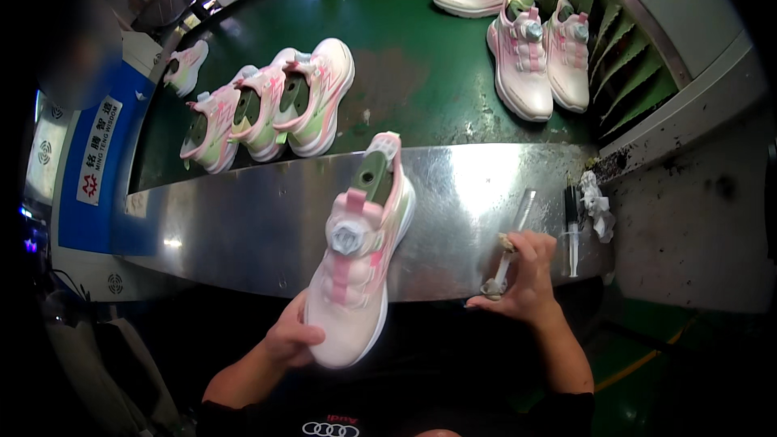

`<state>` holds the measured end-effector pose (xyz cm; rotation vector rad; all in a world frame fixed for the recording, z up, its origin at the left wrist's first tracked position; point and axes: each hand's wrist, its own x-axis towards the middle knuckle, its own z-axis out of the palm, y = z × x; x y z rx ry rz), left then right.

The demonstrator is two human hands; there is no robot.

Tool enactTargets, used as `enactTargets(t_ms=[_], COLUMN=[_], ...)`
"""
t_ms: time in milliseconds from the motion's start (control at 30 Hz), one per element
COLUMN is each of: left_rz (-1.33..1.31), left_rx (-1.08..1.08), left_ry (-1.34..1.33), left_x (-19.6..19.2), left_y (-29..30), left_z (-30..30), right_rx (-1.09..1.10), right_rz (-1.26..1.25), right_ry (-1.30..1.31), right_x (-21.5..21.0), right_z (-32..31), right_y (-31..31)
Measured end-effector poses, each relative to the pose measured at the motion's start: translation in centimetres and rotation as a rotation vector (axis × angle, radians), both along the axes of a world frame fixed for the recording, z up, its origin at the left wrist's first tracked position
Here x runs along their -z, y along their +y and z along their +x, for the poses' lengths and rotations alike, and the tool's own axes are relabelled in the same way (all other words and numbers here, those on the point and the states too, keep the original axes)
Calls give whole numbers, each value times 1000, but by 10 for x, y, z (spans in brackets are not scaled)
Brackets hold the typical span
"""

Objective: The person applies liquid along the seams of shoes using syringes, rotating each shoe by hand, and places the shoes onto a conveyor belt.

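My left hand (293,333) grips a pale pink and white sneaker (344,275) by its toe, thumb on the upper. The shoe is tilted with its heel pointing away, and a round, clear dial sits on its tongue. A green insert shows inside its opening. At the metal edge, my right hand (530,279) is curled, thumb and fingers spanning a short whitish stick (503,265) with greyish lumps at both ends. What exactly this small tool is cannot be made out. Just beyond those fingers lies a clear tube (524,209) on the metal.
Several similar sneakers (320,101) stand on the green belt (396,57) at left; a pair (522,61) and more shoes are at far right. A dark-and-white syringe-like tool (573,235) and crumpled white tissue (597,209) lie on the metal ledge (218,226). Green flaps (631,57) hang at the tunnel opening.
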<state>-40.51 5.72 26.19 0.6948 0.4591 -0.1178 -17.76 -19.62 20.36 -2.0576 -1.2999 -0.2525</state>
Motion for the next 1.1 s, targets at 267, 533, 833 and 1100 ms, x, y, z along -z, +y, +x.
enactTargets(t_ms=[267,533,833,1100], left_rz=[-1,647,1191,1057], left_rx=[-47,-373,-456,-172], left_ry=[-55,-285,-59,238], left_x=[53,35,76,49], left_y=[27,83,176,228], left_z=[229,140,171,107], right_rx=[5,-22,25,50], right_rz=[-15,27,88,66], right_ry=[-37,92,38,52], right_x=[-1,6,-1,-2], right_z=[0,6,3,1], right_y=[9,-3,-2,4])
